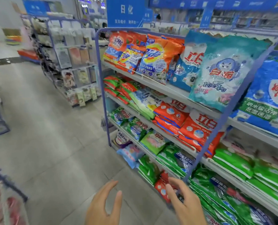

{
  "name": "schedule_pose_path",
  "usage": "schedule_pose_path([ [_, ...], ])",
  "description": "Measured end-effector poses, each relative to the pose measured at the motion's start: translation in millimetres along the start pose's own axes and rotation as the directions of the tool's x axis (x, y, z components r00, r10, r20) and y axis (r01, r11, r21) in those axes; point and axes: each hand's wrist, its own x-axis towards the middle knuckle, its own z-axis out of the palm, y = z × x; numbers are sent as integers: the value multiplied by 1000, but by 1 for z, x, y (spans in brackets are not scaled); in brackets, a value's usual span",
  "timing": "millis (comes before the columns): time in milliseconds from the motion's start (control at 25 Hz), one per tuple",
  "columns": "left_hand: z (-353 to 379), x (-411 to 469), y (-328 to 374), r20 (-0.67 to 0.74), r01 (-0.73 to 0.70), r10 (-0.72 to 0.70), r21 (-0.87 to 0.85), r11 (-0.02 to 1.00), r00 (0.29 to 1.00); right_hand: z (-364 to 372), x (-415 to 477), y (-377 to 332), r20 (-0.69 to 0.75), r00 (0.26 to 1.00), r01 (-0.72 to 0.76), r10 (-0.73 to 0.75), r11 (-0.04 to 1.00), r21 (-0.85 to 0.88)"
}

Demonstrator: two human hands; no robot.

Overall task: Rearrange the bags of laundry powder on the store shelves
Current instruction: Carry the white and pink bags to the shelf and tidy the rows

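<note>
Bags of laundry powder fill the slanted store shelves. Orange bags sit on the top shelf near a pale blue bag that leans by the blue frame post, with red and green ones on the shelves below. A small red bag lies at the lowest shelf's edge, just beyond the right hand. Its fingers are spread and loosely curved toward the bag, holding nothing; whether they touch it cannot be told. The left hand hovers over the floor tiles, left of the bags, open and empty, thumb apart.

Orange, blue, red and green laundry powder bags in overlapping rows on tiered store shelves
</note>
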Motion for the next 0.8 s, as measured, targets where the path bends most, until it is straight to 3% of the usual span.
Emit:
schedule_pose_path([
  [200,-23,99,-33,122,-84,83,3,996,989,71,25,-50,-142,985,-108,98,992,-61],
  [400,-30,177,-62,230,-159,155,1,987,961,122,54,-69,-179,972,-174,153,979,-108],
  [520,-22,216,-75,261,-194,190,-10,981,947,143,85,-70,-117,966,-238,230,970,-55],
  [680,-6,274,-96,280,-187,173,22,982,944,170,136,-87,-229,941,-265,250,964,-38],
  [800,5,321,-109,284,-164,144,48,985,948,188,184,-104,-232,938,-265,259,964,9],
])
